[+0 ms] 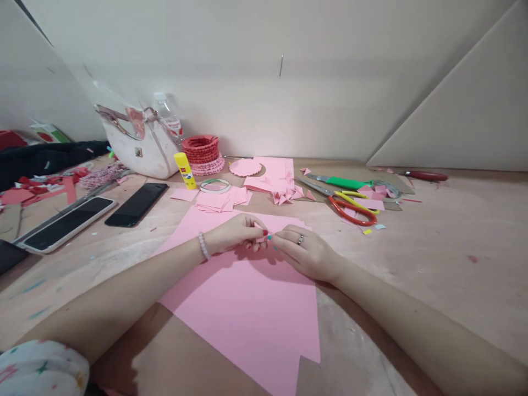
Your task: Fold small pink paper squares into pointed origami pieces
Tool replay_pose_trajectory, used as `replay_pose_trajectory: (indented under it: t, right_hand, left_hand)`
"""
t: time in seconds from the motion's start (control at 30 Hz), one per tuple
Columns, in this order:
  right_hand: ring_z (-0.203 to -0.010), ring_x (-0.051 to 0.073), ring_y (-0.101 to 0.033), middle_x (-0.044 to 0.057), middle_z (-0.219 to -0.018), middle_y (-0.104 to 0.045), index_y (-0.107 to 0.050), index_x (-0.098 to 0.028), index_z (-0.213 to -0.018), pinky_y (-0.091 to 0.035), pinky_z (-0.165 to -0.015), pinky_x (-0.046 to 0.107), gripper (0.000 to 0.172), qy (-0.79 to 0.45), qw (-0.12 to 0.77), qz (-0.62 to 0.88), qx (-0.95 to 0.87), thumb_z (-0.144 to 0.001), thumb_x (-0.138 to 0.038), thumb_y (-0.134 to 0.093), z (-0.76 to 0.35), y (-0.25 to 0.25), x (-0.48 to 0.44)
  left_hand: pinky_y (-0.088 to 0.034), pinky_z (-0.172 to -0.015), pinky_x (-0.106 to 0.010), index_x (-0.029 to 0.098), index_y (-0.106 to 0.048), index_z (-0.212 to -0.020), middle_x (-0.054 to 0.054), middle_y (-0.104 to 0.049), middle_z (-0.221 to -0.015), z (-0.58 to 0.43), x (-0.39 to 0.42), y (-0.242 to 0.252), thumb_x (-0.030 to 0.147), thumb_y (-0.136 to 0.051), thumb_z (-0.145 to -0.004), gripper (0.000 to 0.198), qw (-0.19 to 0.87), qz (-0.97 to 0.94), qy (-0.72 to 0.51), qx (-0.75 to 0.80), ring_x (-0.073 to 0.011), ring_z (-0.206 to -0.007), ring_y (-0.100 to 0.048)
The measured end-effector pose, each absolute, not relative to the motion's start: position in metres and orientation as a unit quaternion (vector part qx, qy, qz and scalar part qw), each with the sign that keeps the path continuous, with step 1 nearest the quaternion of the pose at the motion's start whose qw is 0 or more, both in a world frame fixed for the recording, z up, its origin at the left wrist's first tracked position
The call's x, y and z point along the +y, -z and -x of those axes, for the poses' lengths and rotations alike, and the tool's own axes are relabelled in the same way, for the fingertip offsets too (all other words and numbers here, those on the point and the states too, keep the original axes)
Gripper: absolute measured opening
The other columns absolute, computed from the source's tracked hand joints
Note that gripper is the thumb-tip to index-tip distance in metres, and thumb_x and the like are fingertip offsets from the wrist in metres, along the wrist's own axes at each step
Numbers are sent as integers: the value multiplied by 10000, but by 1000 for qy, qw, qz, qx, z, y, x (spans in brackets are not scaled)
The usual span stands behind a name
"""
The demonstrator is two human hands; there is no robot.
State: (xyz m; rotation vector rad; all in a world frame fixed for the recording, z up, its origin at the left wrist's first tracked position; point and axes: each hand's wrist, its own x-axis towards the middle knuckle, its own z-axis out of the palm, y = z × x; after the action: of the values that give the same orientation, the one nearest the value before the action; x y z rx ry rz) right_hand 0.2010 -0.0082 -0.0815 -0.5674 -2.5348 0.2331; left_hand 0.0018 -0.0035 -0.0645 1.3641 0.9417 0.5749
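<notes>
My left hand (237, 234), with a beaded bracelet at the wrist, pinches a small piece of pink paper (260, 226) between red-nailed fingertips. From the other side my right hand (309, 252), wearing a ring, brings its closed fingertips to the same piece; much of it is hidden by the fingers. Both hands are over large pink paper sheets (256, 308) lying on the table. Just beyond them are a pile of small pink paper squares (220, 201) and folded pink paper points (284, 195).
Orange-handled scissors (352, 213) and green-handled scissors (348, 182) lie among scraps at the right. A glue stick (185, 171), tape roll (214, 186), stacked red rings (201, 148) and white handbag (142, 146) stand behind. Phones (137, 205) lie left; a red-handled tool (427, 175) far right.
</notes>
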Motion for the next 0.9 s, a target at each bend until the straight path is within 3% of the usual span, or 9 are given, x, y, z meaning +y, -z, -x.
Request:
replay_pose_trajectory:
  t: [0.2,0.37,0.53,0.77,0.9]
  right_hand:
    - [-864,171,-541,62,-917,-615,-577,-216,-989,-425,-770,317,262,-99,348,185,-914,-824,-105,-406,-200,90,-1]
    - [-820,163,-536,51,-832,-609,-575,-201,-898,-429,-734,307,221,-100,364,217,-900,-801,-80,-418,-198,96,5]
    - [-771,145,-541,35,-811,-615,-566,-194,-823,-422,-712,288,177,-181,366,313,-858,-786,-84,-432,-192,87,-1]
    - [-736,131,-570,14,-773,-640,-608,-186,-786,-435,-658,248,130,-346,381,399,-759,-759,-143,-489,-182,77,-9]
    - [-726,127,-569,18,-804,-627,-588,-191,-932,-443,-637,245,200,-383,388,407,-732,-751,-175,-505,-181,82,-9]
  left_hand:
    - [-306,-386,-148,112,-586,-648,-7,-558,-540,-2,-4,65,319,-573,-710,216,617,-624,-244,413,-48,-430,-468]
    - [-297,-331,-154,115,-580,-686,-2,-561,-555,-5,-6,69,367,-554,-715,255,583,-620,-239,468,-39,-364,-417]
    - [-337,-365,-156,107,-576,-765,-53,-634,-658,-12,-12,70,392,-463,-769,306,572,-637,-235,460,-80,-464,-544]
    - [-348,-410,-168,106,-535,-705,-27,-572,-508,-15,-20,65,244,-339,-795,256,589,-648,-237,420,-96,-463,-546]
    - [-398,-465,-175,105,-562,-788,-47,-637,-707,-16,-21,65,160,-382,-743,194,588,-682,-215,378,-52,-441,-497]
